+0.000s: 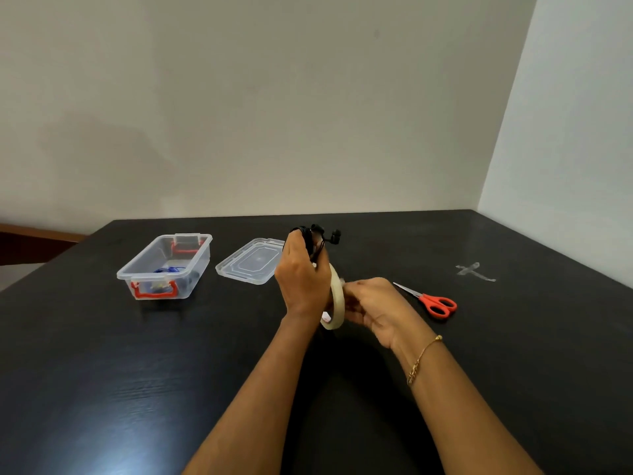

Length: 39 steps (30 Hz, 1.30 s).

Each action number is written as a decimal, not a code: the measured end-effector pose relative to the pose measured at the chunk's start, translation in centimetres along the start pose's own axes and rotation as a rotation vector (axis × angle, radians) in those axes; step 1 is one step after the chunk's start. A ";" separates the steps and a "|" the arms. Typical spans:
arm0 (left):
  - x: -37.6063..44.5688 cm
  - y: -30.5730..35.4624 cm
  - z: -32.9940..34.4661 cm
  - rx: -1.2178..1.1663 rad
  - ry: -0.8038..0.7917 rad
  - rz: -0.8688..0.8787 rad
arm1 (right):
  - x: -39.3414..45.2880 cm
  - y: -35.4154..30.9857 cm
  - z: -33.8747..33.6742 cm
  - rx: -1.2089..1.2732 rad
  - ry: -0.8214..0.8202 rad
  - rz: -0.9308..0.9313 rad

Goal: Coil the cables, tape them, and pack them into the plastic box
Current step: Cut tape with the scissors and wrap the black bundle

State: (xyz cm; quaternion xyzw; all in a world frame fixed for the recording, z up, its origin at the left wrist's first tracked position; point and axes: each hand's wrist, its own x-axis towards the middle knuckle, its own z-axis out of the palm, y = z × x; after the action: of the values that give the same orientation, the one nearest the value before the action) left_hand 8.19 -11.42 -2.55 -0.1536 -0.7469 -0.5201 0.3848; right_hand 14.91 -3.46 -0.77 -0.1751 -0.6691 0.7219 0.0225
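Note:
My left hand (300, 275) is raised over the middle of the table and grips a coiled black earphone cable (317, 240), whose earbuds stick out above my fingers. A roll of cream masking tape (337, 296) stands on edge between my hands, just below the cable. My right hand (371, 305) holds the roll from the right, fingers curled at its rim. The clear plastic box (137, 269) with red latches sits open at the left and holds a blue coiled cable (170, 269).
The box's clear lid (251, 265) lies flat between the box and my left hand. Red-handled scissors (435, 302) lie to the right of my right hand. Strips of tape (474, 271) are stuck to the black table (137, 371) further right. Walls stand behind and to the right.

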 end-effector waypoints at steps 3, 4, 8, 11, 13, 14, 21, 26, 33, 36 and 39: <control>0.2 -0.3 -0.4 0.014 -0.004 -0.040 | -0.1 0.1 -0.4 0.093 -0.010 0.000; 0.3 -0.4 -0.5 0.016 -0.002 -0.059 | -0.1 0.1 -0.7 0.114 -0.025 0.003; 0.7 -0.4 -0.7 -0.012 0.011 -0.139 | -0.3 0.1 -1.3 -0.102 -0.168 -0.058; 1.1 -0.1 -0.9 -0.105 0.053 -0.209 | -0.5 0.4 -1.2 -0.288 -0.111 -0.203; 1.2 0.3 -1.1 -0.217 0.102 -0.302 | -0.5 0.2 -1.7 -0.341 -0.008 -0.320; 1.2 0.5 -1.1 -0.276 0.109 -0.350 | -0.6 0.1 -2.1 -0.371 0.049 -0.369; 0.6 2.2 -0.3 -0.600 0.071 -0.569 | -0.9 0.3 -5.9 -0.544 0.044 -0.513; 1.9 3.2 -1.6 -0.668 0.156 -0.420 | 0.6 1.4 -7.5 -0.643 0.357 -0.575; 1.1 1.9 -1.4 -0.617 -0.010 -0.486 | 1.6 1.9 -11.6 -0.893 0.966 -0.555; 0.9 1.9 -1.2 -0.576 -0.056 -0.485 | 1.7 2.1 -12.9 -0.890 1.054 -0.511; 0.5 1.9 -0.9 -0.570 -0.097 -0.483 | 2.0 2.5 -14.4 -0.929 1.103 -0.429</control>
State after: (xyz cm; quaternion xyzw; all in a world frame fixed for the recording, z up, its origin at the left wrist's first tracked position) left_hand 9.43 -11.50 -0.73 -0.0983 -0.6044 -0.7748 0.1571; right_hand 17.62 10.64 -4.29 -0.3684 -0.8161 0.1527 0.4183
